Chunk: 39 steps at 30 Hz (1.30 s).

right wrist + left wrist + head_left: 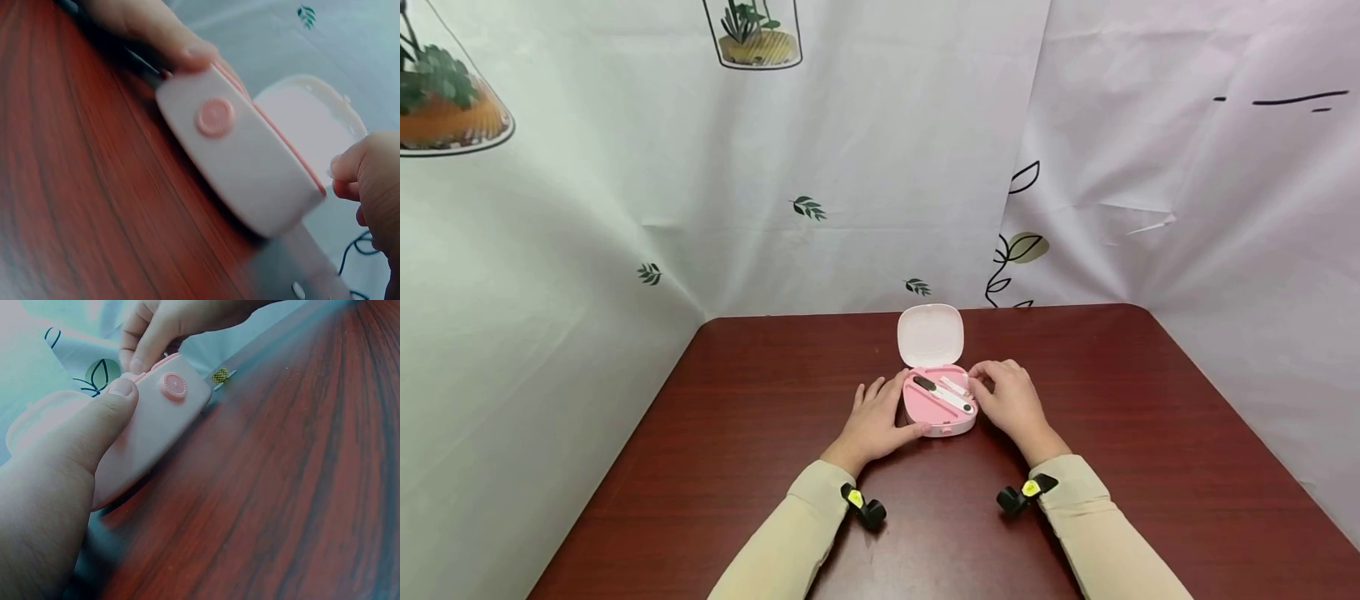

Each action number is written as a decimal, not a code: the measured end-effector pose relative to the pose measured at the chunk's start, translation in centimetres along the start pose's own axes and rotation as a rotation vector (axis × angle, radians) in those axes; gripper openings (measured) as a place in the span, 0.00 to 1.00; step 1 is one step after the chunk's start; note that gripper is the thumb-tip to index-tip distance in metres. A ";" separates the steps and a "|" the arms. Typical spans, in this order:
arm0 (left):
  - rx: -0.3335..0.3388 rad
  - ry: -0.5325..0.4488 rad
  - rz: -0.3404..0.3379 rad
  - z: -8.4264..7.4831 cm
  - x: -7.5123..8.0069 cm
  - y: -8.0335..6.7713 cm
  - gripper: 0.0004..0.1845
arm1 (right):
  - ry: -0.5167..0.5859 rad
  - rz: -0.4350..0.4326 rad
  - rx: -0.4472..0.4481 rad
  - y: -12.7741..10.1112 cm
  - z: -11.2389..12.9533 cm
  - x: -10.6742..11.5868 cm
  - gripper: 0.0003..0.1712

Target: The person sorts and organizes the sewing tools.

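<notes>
A small case with a pink inside point(928, 408) and a white hinged lid point(931, 335) lies unfolded on the table. Across its tray slants a white tool point(951, 397) with a dark end, beside a small white piece point(953, 385). My left hand point(874, 421) holds the case's left side, thumb point(115, 403) at the front rim and the other fingers spread along the side. At the case's right edge, my right hand point(1011, 404) pinches something small and pale point(332, 170) between thumb and forefinger; most of it is hidden. A round pink button point(215, 117) marks the front wall.
The dark red wooden table point(737, 400) reaches back to a white cloth backdrop point(887, 167) printed with leaves and plants. Black wrist cameras point(868, 510) are strapped over both sleeves. A dark cable point(353, 250) hangs beyond the table's edge in the right wrist view.
</notes>
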<state>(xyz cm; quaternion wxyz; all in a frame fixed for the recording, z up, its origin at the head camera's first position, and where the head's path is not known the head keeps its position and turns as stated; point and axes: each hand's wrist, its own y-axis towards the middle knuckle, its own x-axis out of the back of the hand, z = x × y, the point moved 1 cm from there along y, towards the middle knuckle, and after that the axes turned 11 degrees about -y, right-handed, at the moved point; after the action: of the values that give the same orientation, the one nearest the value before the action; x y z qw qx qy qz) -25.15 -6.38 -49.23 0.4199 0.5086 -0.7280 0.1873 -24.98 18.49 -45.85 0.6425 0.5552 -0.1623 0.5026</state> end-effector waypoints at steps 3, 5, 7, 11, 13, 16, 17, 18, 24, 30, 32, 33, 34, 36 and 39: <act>0.007 -0.001 0.002 0.0 0.0 0.0 0.55 | 0.009 0.019 0.048 0.0 1.0 0.1 0.03; 0.007 -0.003 -0.001 0.0 -0.1 0.0 0.55 | 0.006 0.038 0.088 0.0 1.8 0.1 0.03; 0.010 0.001 0.000 0.1 -0.1 0.0 0.55 | 0.001 0.062 0.126 -0.1 2.4 0.1 0.02; 0.010 0.003 -0.001 0.1 -0.1 0.0 0.55 | 0.001 0.096 0.181 -0.3 3.4 -0.3 0.02; 0.014 0.004 0.000 0.1 -0.1 0.0 0.55 | -0.003 0.106 0.202 -0.5 3.6 -0.5 0.02; 0.015 0.005 -0.002 0.0 -0.1 0.0 0.55 | -0.021 0.109 0.238 -0.5 4.1 -0.7 0.03; 0.015 0.004 -0.002 0.0 -0.1 0.0 0.55 | -0.035 0.110 0.254 -0.5 4.2 -0.8 0.03; 0.014 0.006 -0.003 0.1 -0.1 0.0 0.55 | -0.045 0.112 0.270 -0.5 4.4 -0.7 0.03; 0.013 0.003 -0.003 0.1 -0.1 0.0 0.55 | -0.110 0.131 0.344 -0.8 5.1 -0.7 0.03; 0.013 0.014 0.000 0.1 0.0 0.0 0.56 | -0.104 0.117 0.370 -0.7 5.0 -0.7 0.03; 0.007 0.012 -0.005 0.0 0.0 0.0 0.55 | -0.094 0.116 0.377 -0.7 4.8 -0.9 0.03; 0.005 0.009 -0.007 0.0 0.0 0.0 0.55 | -0.091 0.115 0.380 -0.7 4.7 -0.9 0.03; 0.002 0.008 -0.010 0.0 0.0 0.0 0.55 | -0.085 0.111 0.385 -0.7 4.7 -1.0 0.03; 0.001 0.006 -0.009 0.0 0.0 -0.1 0.55 | -0.065 0.087 0.402 -0.7 4.4 -1.0 0.03; 0.004 0.008 -0.005 0.0 0.0 -0.1 0.55 | -0.019 0.001 0.437 -0.7 3.8 -1.0 0.03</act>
<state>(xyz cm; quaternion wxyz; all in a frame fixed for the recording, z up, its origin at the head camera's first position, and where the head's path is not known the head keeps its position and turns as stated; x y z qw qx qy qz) -25.06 -6.44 -49.22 0.4223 0.5103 -0.7246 0.1901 -23.52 14.83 -45.73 0.5053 0.6857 -0.0557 0.5209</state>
